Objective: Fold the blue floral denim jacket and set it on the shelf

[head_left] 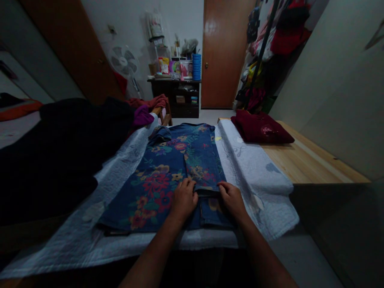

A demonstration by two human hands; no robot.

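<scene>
A dark blue garment with red, yellow and green flowers (159, 180) lies spread flat on the bed cover, its kind not fully clear. One narrow part, which looks like a sleeve (202, 168), is folded over its right side. My left hand (183, 200) holds the left end of that part's near edge, thumb and fingers closed on the cloth. At the edge's right end, my right hand (232, 199) pinches the fabric between thumb and fingers. Just below the hands, another folded piece of the same cloth (214, 218) shows.
A pale quilted cover (252, 168) lies under the garment. Dark clothes (60, 152) are heaped at left, beside a purple cloth (143, 116). A folded maroon garment (262, 127) rests on the wooden board (312, 160) at right. Farther back stand a fan (123, 60) and a dark cabinet (175, 98).
</scene>
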